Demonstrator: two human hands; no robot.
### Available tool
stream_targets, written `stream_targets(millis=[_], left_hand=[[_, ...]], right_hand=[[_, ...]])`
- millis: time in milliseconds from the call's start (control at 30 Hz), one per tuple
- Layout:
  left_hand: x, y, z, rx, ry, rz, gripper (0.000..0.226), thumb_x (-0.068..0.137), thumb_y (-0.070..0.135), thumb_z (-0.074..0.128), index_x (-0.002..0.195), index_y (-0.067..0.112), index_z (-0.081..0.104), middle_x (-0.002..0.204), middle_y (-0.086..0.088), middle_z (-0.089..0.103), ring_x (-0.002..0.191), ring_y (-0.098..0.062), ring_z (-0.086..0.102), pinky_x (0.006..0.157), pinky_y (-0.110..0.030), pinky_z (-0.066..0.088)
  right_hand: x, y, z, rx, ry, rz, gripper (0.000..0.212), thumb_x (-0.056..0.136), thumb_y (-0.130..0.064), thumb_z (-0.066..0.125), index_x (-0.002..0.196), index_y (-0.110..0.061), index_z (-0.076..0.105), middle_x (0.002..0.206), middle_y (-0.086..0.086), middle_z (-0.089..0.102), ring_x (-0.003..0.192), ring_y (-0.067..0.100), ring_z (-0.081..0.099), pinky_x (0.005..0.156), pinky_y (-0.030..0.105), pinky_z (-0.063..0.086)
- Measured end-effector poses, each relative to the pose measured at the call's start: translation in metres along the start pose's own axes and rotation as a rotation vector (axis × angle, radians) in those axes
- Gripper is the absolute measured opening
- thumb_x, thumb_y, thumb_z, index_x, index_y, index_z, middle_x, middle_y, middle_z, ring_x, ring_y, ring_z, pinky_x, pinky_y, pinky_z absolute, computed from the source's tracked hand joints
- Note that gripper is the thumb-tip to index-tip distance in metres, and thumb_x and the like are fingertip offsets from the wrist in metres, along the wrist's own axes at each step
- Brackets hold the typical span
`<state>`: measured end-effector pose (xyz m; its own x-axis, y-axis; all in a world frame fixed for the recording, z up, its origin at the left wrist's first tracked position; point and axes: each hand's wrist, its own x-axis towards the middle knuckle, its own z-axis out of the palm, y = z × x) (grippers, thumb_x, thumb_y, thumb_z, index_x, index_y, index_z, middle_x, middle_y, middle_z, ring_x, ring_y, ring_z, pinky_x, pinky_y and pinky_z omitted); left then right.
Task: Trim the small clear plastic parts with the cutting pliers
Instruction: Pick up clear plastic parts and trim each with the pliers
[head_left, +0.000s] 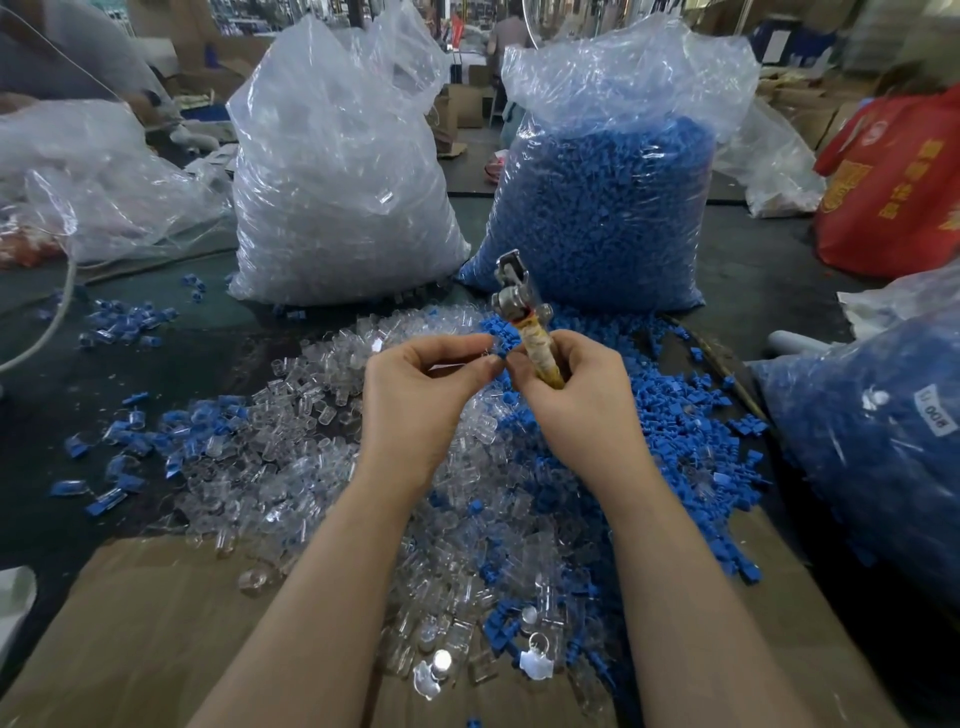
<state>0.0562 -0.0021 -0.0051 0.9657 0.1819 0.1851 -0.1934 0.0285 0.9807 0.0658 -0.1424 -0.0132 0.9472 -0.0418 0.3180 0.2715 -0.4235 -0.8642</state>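
My right hand (576, 400) grips the cutting pliers (519, 306) by their tape-wrapped handles, metal jaws pointing up and away. My left hand (421, 395) is raised beside it, thumb and fingertips pinched together at something small that I cannot make out, right next to my right thumb. Below both hands lies a heap of small clear plastic parts (311, 457) mixed with blue plastic parts (670, 431).
A big bag of clear parts (337, 176) and a big bag of blue parts (613, 208) stand behind the heap. Another blue-filled bag (872, 452) lies at right, a red bag (893, 187) behind it. Brown cardboard (145, 639) covers the near table.
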Motion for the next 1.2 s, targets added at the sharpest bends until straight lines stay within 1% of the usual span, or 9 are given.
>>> stream_targets(millis=[100, 333, 433, 533, 633, 733, 867, 1000, 1200], left_hand=[[0.000, 0.000, 0.000, -0.004, 0.005, 0.006, 0.019, 0.076, 0.002, 0.080, 0.088, 0.017, 0.077, 0.083, 0.003, 0.077, 0.080, -0.007, 0.073, 0.072, -0.014, 0.054], [0.001, -0.001, 0.000, -0.017, 0.000, 0.006, 0.021, 0.076, 0.002, 0.080, 0.088, 0.019, 0.077, 0.085, 0.002, 0.077, 0.082, -0.008, 0.073, 0.073, -0.015, 0.054], [0.003, -0.003, -0.002, -0.051, 0.023, -0.026, 0.020, 0.078, 0.003, 0.079, 0.089, 0.019, 0.076, 0.088, -0.004, 0.077, 0.088, -0.017, 0.072, 0.081, -0.026, 0.057], [0.006, -0.004, -0.005, -0.123, 0.045, -0.057, 0.020, 0.079, 0.002, 0.078, 0.091, 0.016, 0.071, 0.092, -0.011, 0.075, 0.095, -0.028, 0.071, 0.085, -0.032, 0.057], [0.007, -0.003, -0.007, -0.154, 0.039, -0.048, 0.020, 0.080, 0.001, 0.077, 0.093, 0.014, 0.070, 0.090, -0.008, 0.075, 0.091, -0.023, 0.071, 0.080, -0.026, 0.057], [0.007, -0.002, -0.009, -0.182, 0.040, -0.035, 0.020, 0.080, -0.002, 0.075, 0.092, 0.013, 0.069, 0.082, -0.001, 0.074, 0.081, -0.013, 0.070, 0.077, -0.023, 0.057], [0.008, -0.001, -0.010, -0.183, 0.050, -0.017, 0.020, 0.081, -0.005, 0.073, 0.093, 0.011, 0.068, 0.077, 0.001, 0.073, 0.076, -0.010, 0.070, 0.075, -0.022, 0.057], [0.008, -0.002, -0.011, -0.202, 0.041, -0.017, 0.021, 0.081, -0.006, 0.073, 0.093, 0.010, 0.068, 0.076, 0.001, 0.074, 0.075, -0.009, 0.070, 0.071, -0.020, 0.055], [0.009, -0.002, -0.014, -0.178, 0.020, -0.006, 0.024, 0.080, -0.008, 0.073, 0.093, 0.011, 0.068, 0.074, 0.002, 0.075, 0.074, -0.007, 0.071, 0.071, -0.020, 0.057]], right_hand=[[0.000, -0.002, 0.000, 0.005, -0.006, 0.003, 0.026, 0.092, -0.030, 0.065, 0.070, -0.021, 0.055, 0.052, -0.017, 0.049, 0.048, 0.004, 0.038, 0.046, 0.018, 0.031], [-0.001, -0.005, -0.003, 0.048, -0.046, 0.027, 0.019, 0.091, -0.029, 0.066, 0.083, -0.013, 0.064, 0.061, -0.003, 0.055, 0.056, 0.012, 0.044, 0.055, 0.039, 0.041], [0.001, -0.002, -0.011, 0.040, -0.096, 0.057, 0.016, 0.090, -0.027, 0.068, 0.088, -0.011, 0.066, 0.081, 0.017, 0.064, 0.066, 0.029, 0.052, 0.065, 0.045, 0.049], [0.001, 0.002, -0.018, 0.004, -0.183, 0.096, 0.018, 0.087, -0.024, 0.070, 0.091, -0.008, 0.064, 0.090, 0.024, 0.063, 0.068, 0.023, 0.051, 0.067, 0.043, 0.048], [0.001, 0.005, -0.020, -0.049, -0.276, 0.137, 0.014, 0.086, -0.022, 0.070, 0.090, -0.011, 0.063, 0.090, 0.020, 0.063, 0.072, 0.028, 0.054, 0.075, 0.050, 0.051], [0.000, 0.006, -0.020, -0.080, -0.330, 0.134, 0.019, 0.086, -0.022, 0.070, 0.092, -0.007, 0.060, 0.090, 0.022, 0.061, 0.070, 0.023, 0.051, 0.070, 0.041, 0.045], [0.000, 0.005, -0.020, -0.108, -0.364, 0.130, 0.019, 0.087, -0.020, 0.069, 0.096, -0.007, 0.059, 0.092, 0.020, 0.063, 0.074, 0.034, 0.055, 0.072, 0.043, 0.047], [-0.001, 0.004, -0.019, -0.121, -0.400, 0.107, 0.020, 0.088, -0.020, 0.068, 0.099, -0.007, 0.057, 0.093, 0.021, 0.060, 0.070, 0.024, 0.050, 0.068, 0.037, 0.042], [-0.001, 0.004, -0.019, -0.199, -0.388, 0.074, 0.016, 0.088, -0.021, 0.066, 0.096, -0.012, 0.056, 0.089, 0.014, 0.061, 0.069, 0.022, 0.052, 0.068, 0.044, 0.048]])
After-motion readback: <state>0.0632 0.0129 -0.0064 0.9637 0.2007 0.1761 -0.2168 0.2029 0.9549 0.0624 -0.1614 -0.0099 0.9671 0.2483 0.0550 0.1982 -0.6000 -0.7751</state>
